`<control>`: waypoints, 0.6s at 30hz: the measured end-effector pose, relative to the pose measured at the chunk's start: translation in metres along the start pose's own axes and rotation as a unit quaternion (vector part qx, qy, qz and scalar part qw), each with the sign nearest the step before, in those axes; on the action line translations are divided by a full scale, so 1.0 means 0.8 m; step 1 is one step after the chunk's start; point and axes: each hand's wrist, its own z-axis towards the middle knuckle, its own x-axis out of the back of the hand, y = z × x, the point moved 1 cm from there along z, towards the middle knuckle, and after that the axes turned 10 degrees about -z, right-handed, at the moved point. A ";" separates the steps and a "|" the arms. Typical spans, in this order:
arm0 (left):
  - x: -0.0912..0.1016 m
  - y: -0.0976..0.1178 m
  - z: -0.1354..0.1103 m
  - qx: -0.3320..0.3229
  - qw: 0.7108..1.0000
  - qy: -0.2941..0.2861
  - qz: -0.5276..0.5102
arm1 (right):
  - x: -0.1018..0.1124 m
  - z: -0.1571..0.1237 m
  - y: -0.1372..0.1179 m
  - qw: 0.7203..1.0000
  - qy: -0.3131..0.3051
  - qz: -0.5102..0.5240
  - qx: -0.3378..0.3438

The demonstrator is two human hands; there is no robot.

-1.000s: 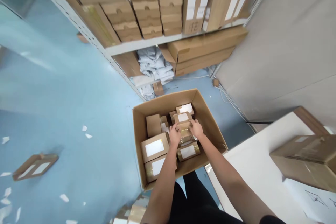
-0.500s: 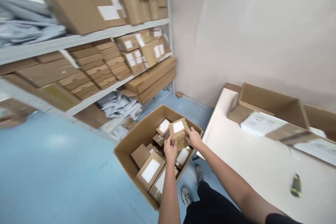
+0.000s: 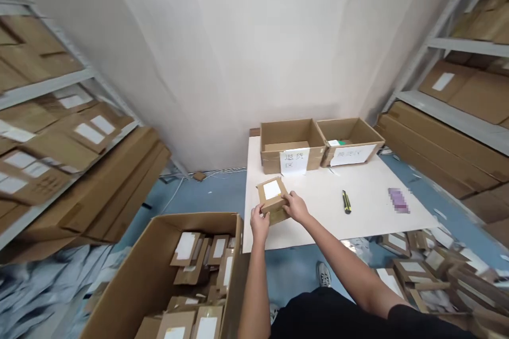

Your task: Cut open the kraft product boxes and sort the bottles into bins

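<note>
I hold a small brown cardboard box (image 3: pixel 272 196) with a white label on top in both hands, just over the near edge of the white table (image 3: pixel 318 206). My left hand (image 3: pixel 260 221) grips its lower left corner, fingers closed on it. My right hand (image 3: pixel 296 206) clasps its right side. A large open carton (image 3: pixel 159 259) full of similar labelled small boxes stands on the blue floor below and left of my hands.
Two open cardboard trays with paper signs, one (image 3: pixel 292 143) on the left and one (image 3: pixel 350 145) on the right, sit at the table's far end. A utility knife (image 3: pixel 346 202) and a purple item (image 3: pixel 398 199) lie on the table. Shelves of cartons line both sides. Loose small boxes (image 3: pixel 417 270) litter the floor at right.
I lifted the small box out of the large carton and turned right, bringing it over the white table's edge. Both hands kept their hold throughout.
</note>
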 end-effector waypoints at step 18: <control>-0.346 -0.083 -0.088 0.215 0.956 -0.144 0.135 | -0.153 -0.046 0.379 0.961 -0.219 0.156 -0.063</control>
